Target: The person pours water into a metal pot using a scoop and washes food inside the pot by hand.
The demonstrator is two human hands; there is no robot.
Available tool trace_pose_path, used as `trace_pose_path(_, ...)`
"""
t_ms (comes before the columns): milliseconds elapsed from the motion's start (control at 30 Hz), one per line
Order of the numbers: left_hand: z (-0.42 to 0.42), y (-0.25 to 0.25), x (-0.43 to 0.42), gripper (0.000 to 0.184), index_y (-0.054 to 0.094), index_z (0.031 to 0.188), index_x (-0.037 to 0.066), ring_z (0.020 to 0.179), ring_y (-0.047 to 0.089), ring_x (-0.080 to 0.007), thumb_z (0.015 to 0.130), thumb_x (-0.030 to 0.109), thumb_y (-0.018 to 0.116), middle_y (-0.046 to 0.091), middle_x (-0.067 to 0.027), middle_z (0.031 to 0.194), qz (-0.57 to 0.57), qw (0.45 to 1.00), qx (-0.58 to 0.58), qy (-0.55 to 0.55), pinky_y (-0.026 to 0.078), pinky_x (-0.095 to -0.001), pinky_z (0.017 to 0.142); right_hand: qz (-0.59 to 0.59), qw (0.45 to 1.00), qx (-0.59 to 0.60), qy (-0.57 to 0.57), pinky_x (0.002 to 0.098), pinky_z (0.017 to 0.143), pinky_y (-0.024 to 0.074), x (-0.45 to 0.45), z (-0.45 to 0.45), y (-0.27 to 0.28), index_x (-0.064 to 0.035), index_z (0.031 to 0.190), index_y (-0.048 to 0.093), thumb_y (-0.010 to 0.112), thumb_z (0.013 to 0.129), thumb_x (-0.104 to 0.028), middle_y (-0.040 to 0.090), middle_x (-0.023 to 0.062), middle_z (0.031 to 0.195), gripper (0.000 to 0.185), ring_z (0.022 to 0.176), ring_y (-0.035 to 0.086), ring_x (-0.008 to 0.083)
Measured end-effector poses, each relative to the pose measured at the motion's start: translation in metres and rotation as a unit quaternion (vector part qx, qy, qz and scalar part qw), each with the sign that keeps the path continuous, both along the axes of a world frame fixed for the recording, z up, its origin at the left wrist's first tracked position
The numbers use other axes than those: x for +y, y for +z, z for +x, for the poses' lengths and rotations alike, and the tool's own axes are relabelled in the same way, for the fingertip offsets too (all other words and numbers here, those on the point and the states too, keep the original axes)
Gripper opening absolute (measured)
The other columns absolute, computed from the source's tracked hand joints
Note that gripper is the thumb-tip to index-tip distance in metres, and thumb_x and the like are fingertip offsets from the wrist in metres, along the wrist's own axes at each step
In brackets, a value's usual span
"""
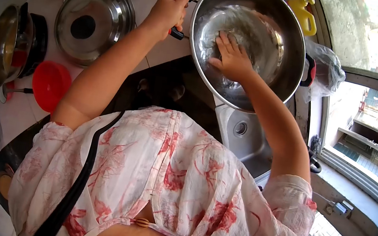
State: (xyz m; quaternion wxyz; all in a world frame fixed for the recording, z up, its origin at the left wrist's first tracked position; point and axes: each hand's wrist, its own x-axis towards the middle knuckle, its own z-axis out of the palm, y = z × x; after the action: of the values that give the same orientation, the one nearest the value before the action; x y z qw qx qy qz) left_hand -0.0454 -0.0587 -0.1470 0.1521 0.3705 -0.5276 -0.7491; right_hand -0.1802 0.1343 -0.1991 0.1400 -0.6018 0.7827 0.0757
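Observation:
A large stainless steel pot (286,39) is tilted over the sink (248,146), its shiny inside facing me. My left hand (169,15) is closed around its left side handle, whose black and red end (176,33) shows below the fingers. Inside the pot, my right hand (233,60) lies palm down with its fingers spread, touching the wet-looking inner surface. What looks like a little water glistens around the fingertips. The pot's other handle (309,71) sticks out on the right.
On the counter at left are a steel lid (116,17) with a black knob, a red plastic bowl (51,86) and another metal pot (1,48). A yellow jug (303,15) and a clear plastic bag (327,73) sit by the window on the right.

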Motion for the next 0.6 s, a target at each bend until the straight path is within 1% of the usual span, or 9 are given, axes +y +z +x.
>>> trace_pose_path(33,-0.001,0.000,-0.002,0.030,0.046,0.081,0.000,0.037,0.034,-0.0086,0.086,0.029,0.048,0.040,-0.0010,0.052,-0.001,1.000,0.001,0.003,0.036,-0.0265,0.039,-0.029,0.999,0.013,-0.011,0.0475,0.102,0.0206,-0.004,-0.004,-0.007,-0.0100,0.134,0.024,0.042,0.082,-0.051,0.015,0.0068,0.143,0.070,0.131,0.015,0.0279)
trace_pose_path(67,0.000,-0.001,-0.003,0.030,0.046,0.081,0.000,0.037,0.034,-0.0086,0.086,0.029,0.048,0.040,-0.0010,0.052,-0.002,1.000,-0.001,0.005,0.036,-0.0265,0.039,-0.031,0.999,0.011,-0.009,0.0475,0.102,0.0206,-0.005,-0.008,-0.012,-0.0100,0.134,0.024,0.042,0.082,-0.051,0.015,0.0068,0.143,0.070,0.131,0.015,0.0279)
trace_pose_path(167,0.000,-0.003,-0.001,0.030,0.046,0.081,0.000,0.037,0.034,-0.0085,0.086,0.029,0.048,0.040,-0.0010,0.052,-0.003,1.000,0.018,-0.007,0.035,-0.0261,0.038,-0.031,0.999,0.036,-0.011,0.0482,0.102,0.0197,-0.007,-0.004,-0.010,-0.0095,0.135,0.023,0.042,0.081,-0.052,0.014,0.0097,0.143,0.071,0.131,0.015,0.0304)
trace_pose_path(267,0.001,-0.001,-0.001,0.028,0.045,0.080,0.003,0.036,0.030,-0.0068,0.087,0.031,0.046,0.037,0.0021,0.050,-0.002,1.000,0.017,0.000,0.032,-0.0242,0.039,0.001,0.998,0.022,-0.059,0.0489,0.102,0.0197,-0.009,0.009,-0.004,-0.0090,0.134,0.023,0.044,0.080,-0.051,0.014,0.0127,0.142,0.072,0.130,0.015,0.0336)
trace_pose_path(333,0.001,-0.003,-0.001,0.029,0.045,0.080,0.003,0.036,0.030,-0.0066,0.087,0.031,0.047,0.037,0.0021,0.049,0.000,1.000,0.019,0.002,0.032,-0.0241,0.039,0.036,0.997,-0.058,0.021,0.0518,0.101,0.0194,0.003,0.015,0.003,-0.0098,0.134,0.025,0.046,0.080,-0.049,0.014,0.0152,0.142,0.070,0.130,0.015,0.0360)
trace_pose_path(467,-0.001,-0.002,-0.002,0.029,0.046,0.082,0.000,0.037,0.033,-0.0084,0.087,0.029,0.047,0.040,-0.0004,0.051,0.004,1.000,0.018,0.004,0.035,-0.0262,0.039,0.064,0.996,-0.024,0.050,0.0499,0.101,0.0204,-0.001,0.000,0.009,-0.0123,0.132,0.028,0.044,0.081,-0.049,0.017,0.0107,0.142,0.065,0.130,0.015,0.0327)
trace_pose_path(500,0.000,-0.002,-0.002,0.029,0.046,0.082,0.000,0.037,0.034,-0.0083,0.087,0.029,0.047,0.040,-0.0003,0.051,0.001,1.000,0.015,-0.001,0.035,-0.0262,0.039,0.047,0.998,0.022,0.029,0.0490,0.102,0.0200,-0.014,-0.008,0.007,-0.0121,0.133,0.027,0.040,0.082,-0.050,0.017,0.0081,0.142,0.065,0.131,0.016,0.0300)
trace_pose_path(533,0.000,-0.001,-0.003,0.029,0.046,0.083,0.000,0.038,0.034,-0.0082,0.087,0.029,0.047,0.040,-0.0003,0.051,-0.003,1.000,0.013,-0.007,0.035,-0.0261,0.038,0.043,0.998,0.020,0.030,0.0490,0.102,0.0200,-0.026,-0.018,-0.001,-0.0121,0.133,0.027,0.040,0.082,-0.050,0.017,0.0081,0.142,0.065,0.131,0.016,0.0300)
trace_pose_path(600,-0.001,-0.001,-0.003,0.029,0.046,0.083,0.000,0.038,0.034,-0.0083,0.087,0.029,0.047,0.040,-0.0003,0.052,-0.005,1.000,0.009,-0.006,0.035,-0.0261,0.039,-0.125,0.983,0.008,-0.133,0.0518,0.101,0.0178,-0.047,-0.028,-0.020,-0.0122,0.135,0.024,0.040,0.082,-0.051,0.015,0.0107,0.143,0.067,0.131,0.015,0.0296)
